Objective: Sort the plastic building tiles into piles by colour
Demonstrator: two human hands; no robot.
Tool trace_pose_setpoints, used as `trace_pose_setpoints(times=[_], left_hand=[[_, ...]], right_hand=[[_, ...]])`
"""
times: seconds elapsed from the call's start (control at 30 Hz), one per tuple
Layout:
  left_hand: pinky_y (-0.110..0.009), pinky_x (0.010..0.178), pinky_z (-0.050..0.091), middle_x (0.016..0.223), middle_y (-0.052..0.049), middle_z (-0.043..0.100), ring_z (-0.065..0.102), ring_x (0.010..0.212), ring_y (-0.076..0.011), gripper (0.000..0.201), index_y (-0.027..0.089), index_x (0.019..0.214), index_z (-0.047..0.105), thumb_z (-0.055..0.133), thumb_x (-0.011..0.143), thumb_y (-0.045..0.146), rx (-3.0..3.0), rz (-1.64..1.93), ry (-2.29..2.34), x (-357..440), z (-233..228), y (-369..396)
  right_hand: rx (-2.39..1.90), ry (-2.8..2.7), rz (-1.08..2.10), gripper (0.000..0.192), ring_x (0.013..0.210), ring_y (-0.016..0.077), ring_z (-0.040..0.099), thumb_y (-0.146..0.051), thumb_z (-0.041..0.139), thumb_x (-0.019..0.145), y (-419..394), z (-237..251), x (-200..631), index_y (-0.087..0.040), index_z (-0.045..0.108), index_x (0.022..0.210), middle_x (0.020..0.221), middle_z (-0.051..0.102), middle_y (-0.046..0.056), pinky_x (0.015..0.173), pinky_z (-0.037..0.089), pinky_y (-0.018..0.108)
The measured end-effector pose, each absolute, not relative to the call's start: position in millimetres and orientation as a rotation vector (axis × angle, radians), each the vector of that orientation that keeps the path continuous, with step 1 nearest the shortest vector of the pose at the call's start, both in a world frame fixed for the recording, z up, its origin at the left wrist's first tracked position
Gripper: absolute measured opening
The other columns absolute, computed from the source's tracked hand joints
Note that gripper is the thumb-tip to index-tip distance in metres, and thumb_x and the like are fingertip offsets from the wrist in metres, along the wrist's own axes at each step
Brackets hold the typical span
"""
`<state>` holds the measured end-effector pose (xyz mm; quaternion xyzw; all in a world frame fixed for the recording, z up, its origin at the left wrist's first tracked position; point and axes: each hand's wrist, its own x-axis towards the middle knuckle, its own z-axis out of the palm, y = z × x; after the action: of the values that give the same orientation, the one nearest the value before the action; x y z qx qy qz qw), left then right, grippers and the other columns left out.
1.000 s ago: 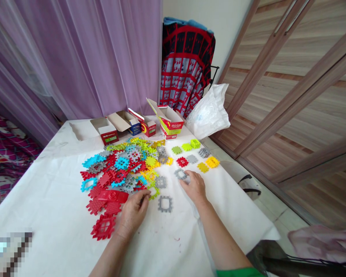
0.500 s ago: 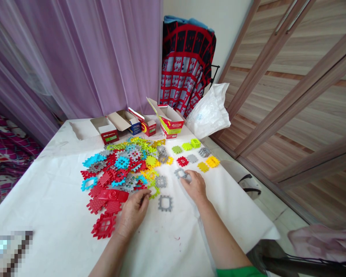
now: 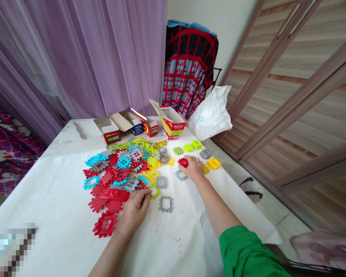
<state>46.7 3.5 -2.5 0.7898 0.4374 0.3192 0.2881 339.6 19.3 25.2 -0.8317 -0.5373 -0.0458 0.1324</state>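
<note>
Print on small boxes [image 3: 150, 125] at far table edge: too small and blurry to read. Blue marks on white plastic bag [image 3: 210, 113]: also blurry. No words readable anywhere.

A single head-worn camera looks forward and down from the near edge of the tabletop [image 3: 60, 215], close enough that both forearms enter from the bottom. It faces the purple curtain [image 3: 89, 57] and wooden doors [image 3: 291, 96]; the lower-left corner is blurred, perhaps masked.

Purple curtains [image 3: 83, 57], wooden sliding doors [image 3: 300, 96]
</note>
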Motion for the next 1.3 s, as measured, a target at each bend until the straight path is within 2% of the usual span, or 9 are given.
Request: trace_pose_setpoints(times=[0.33, 0.47, 0.63, 0.87, 1.0, 1.1, 1.3], left_hand=[[-0.028, 0.072, 0.056, 0.087, 0.0, 0.077, 0.071, 0.081, -0.0171, 0.025, 0.026, 0.095, 0.068, 0.045, 0.085, 0.031, 2.109, 0.85, 1.182, 46.6, -5.9, 4.5], [-0.028, 0.071, 0.055, 0.086, 0.0, 0.076, 0.071, 0.08, -0.0172, 0.026, 0.026, 0.095, 0.068, 0.045, 0.085, 0.03, 2.115, 0.85, 1.187, 46.9, -7.3, 4.3], [-0.028, 0.073, 0.056, 0.084, 0.0, 0.076, 0.07, 0.079, -0.0168, 0.024, 0.026, 0.095, 0.068, 0.046, 0.085, 0.03, 2.11, 0.853, 1.186, 46.7, -6.1, 4.0], [-0.028, 0.074, 0.057, 0.086, 0.0, 0.077, 0.071, 0.079, -0.0169, 0.023, 0.025, 0.093, 0.068, 0.047, 0.084, 0.03, 2.114, 0.911, 1.154, 46.3, -8.5, 5.3], [-0.027, 0.072, 0.057, 0.085, 0.0, 0.077, 0.071, 0.078, -0.0165, 0.024, 0.025, 0.094, 0.068, 0.046, 0.085, 0.03, 2.122, 0.915, 1.153, 46.9, -8.4, 4.9], [-0.027, 0.072, 0.056, 0.085, 0.001, 0.077, 0.071, 0.078, -0.0167, 0.024, 0.026, 0.094, 0.068, 0.046, 0.085, 0.03, 2.13, 0.879, 1.175, 47.1, -5.8, 4.1], [-0.029, 0.071, 0.057, 0.088, -0.001, 0.077, 0.071, 0.08, -0.0183, 0.025, 0.025, 0.094, 0.069, 0.047, 0.085, 0.033, 2.142, 0.86, 1.201, 45.8, -5.7, 4.2]], right_hand=[[-2.613, -1.498, 0.008, 0.052, 0.108, 0.0321, 0.055, -0.044, 0.06, 0.075, 37.2, 34.2, 329.1, -0.019, 0.058, 0.121, 0.109, 0.067, 0.015, 0.087, 0.036, 0.042], [-2.575, -1.547, 0.055, 0.055, 0.107, 0.0318, 0.056, -0.046, 0.059, 0.075, 38.2, 35.1, 312.6, -0.02, 0.056, 0.123, 0.109, 0.067, 0.014, 0.086, 0.037, 0.042], [-2.555, -1.569, 0.04, 0.047, 0.108, 0.0309, 0.055, -0.043, 0.059, 0.075, 36.7, 31.3, 296.9, -0.022, 0.058, 0.118, 0.11, 0.067, 0.012, 0.086, 0.037, 0.041], [-2.425, -1.532, 0.029, 0.051, 0.106, 0.0272, 0.057, -0.047, 0.061, 0.077, 27.5, 28.1, 309.4, -0.023, 0.057, 0.121, 0.113, 0.066, 0.01, 0.087, 0.04, 0.037], [-2.299, -1.384, 0.074, 0.03, 0.093, 0.021, 0.062, -0.037, 0.057, 0.082, 0.4, 20.3, 328.9, -0.023, 0.063, 0.108, 0.108, 0.068, 0.006, 0.081, 0.043, 0.031], [-2.258, -1.326, 0.101, 0.022, 0.09, 0.02, 0.062, -0.036, 0.06, 0.08, -26.7, 10.3, 333.3, -0.023, 0.064, 0.097, 0.102, 0.068, 0.004, 0.079, 0.045, 0.031], [-2.154, -1.478, -0.057, 0.032, 0.102, 0.024, 0.057, -0.037, 0.069, 0.073, -51.2, -5.2, 314.3, -0.021, 0.06, 0.099, 0.107, 0.065, 0.006, 0.09, 0.042, 0.034]])
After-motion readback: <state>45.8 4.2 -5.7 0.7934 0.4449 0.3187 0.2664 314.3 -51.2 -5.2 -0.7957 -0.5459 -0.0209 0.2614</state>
